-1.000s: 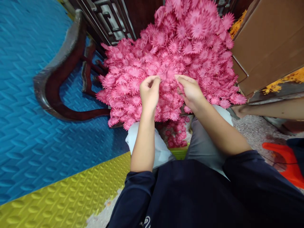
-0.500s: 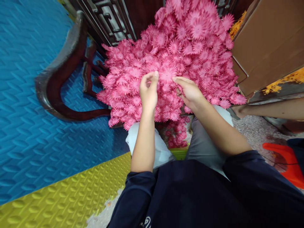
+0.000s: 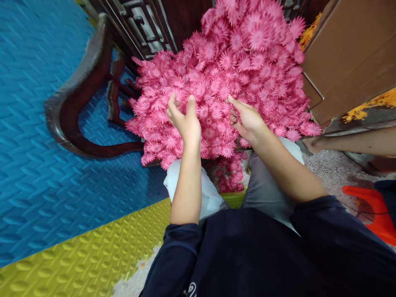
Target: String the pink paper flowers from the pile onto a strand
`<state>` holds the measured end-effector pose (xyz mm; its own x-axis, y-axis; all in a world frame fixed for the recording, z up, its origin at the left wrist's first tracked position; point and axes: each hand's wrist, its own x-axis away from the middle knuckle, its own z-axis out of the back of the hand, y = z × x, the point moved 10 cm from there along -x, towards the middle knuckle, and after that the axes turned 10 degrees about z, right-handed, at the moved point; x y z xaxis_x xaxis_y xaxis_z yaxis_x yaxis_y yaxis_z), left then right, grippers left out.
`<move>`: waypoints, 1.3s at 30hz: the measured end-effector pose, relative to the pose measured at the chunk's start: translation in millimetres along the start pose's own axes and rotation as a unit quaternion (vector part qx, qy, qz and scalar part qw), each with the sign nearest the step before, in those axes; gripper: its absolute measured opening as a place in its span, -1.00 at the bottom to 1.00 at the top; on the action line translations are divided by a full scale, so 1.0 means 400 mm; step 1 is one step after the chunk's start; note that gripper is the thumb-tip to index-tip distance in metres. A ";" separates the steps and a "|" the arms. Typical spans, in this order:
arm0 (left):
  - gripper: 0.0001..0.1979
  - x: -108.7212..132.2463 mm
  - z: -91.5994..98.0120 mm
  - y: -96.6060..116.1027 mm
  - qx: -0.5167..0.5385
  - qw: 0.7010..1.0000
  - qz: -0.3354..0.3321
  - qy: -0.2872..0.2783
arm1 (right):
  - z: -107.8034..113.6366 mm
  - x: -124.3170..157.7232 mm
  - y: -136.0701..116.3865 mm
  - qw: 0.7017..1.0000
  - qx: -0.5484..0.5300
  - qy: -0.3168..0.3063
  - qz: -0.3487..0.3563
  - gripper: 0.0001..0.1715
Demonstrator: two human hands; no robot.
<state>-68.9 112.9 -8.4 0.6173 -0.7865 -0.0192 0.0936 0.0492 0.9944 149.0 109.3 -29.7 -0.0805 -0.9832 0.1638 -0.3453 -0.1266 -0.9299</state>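
A large heap of pink artificial flowers (image 3: pixel 260 62), with thin pointed petals, lies in front of me over my knees. My left hand (image 3: pixel 184 119) is above the heap's near left part, thumb and fingers apart with nothing between them. To its right, my right hand (image 3: pixel 246 117) has thumb and forefinger pinched together and the other fingers curled in. Some pink shows between those fingers, but I cannot tell whether it is a held piece or the heap behind. More pink flowers (image 3: pixel 230 175) lie low between my legs.
A dark curved wooden chair arm (image 3: pixel 66 111) stands at left over blue matting (image 3: pixel 34 165), with yellow matting (image 3: pixel 93 247) nearer. On the right are a cardboard box (image 3: pixel 349 57), orange flower pieces (image 3: pixel 368 105), another person's leg (image 3: pixel 359 141) and a red-orange plastic object (image 3: pixel 377 214).
My left hand has moved left, away from my right hand, and its fingers have opened. The large flower between the two hands no longer shows there. My right hand has hardly moved.
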 end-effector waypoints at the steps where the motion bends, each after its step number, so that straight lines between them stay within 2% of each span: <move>1: -0.64 0.010 -0.012 0.012 -0.003 1.000 -0.016 -0.020 | -0.002 0.002 -0.002 1.000 -0.002 0.001 0.003 -0.63; 4: -0.87 0.050 -0.071 0.044 0.016 0.991 -0.044 -0.122 | -0.009 0.007 -0.008 1.000 -0.006 0.003 0.016 -0.66; 7: -0.95 0.083 -0.122 0.054 0.038 0.976 -0.038 -0.212 | -0.016 0.009 -0.008 1.000 -0.017 -0.003 0.023 -0.65; 13: -0.86 0.113 -0.153 0.064 0.066 0.957 -0.016 -0.283 | -0.019 0.005 -0.008 0.999 0.003 -0.021 0.031 -0.62; 18: -0.78 0.162 -0.168 0.115 0.053 0.936 -0.060 -0.343 | -0.016 0.006 -0.020 0.998 0.005 -0.009 0.055 -0.70; 21: -0.84 0.171 -0.168 0.124 0.044 0.933 -0.075 -0.348 | -0.013 0.008 -0.015 0.999 0.021 -0.007 0.044 -0.63; 26: -0.89 0.150 -0.172 0.084 0.042 0.936 -0.025 -0.348 | -0.017 0.014 -0.017 0.998 0.034 -0.026 0.036 -0.53; 32: -0.88 0.136 -0.173 0.078 0.045 0.941 -0.031 -0.333 | -0.028 0.013 -0.022 0.998 0.030 -0.038 0.047 -0.54; 35: -0.98 0.132 -0.162 0.092 0.051 0.948 -0.040 -0.313 | -0.035 0.012 -0.024 0.997 0.035 -0.048 0.054 -0.56; 39: -0.76 0.147 -0.160 0.111 0.051 0.939 -0.033 -0.339 | -0.030 0.011 -0.031 0.997 0.023 -0.036 0.062 -0.62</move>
<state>21.7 108.1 27.8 -0.0295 -0.9985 -0.0452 0.0174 -0.0458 0.9988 141.8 108.1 -13.6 -0.0523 -0.9984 0.0237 -0.2938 -0.0073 -0.9558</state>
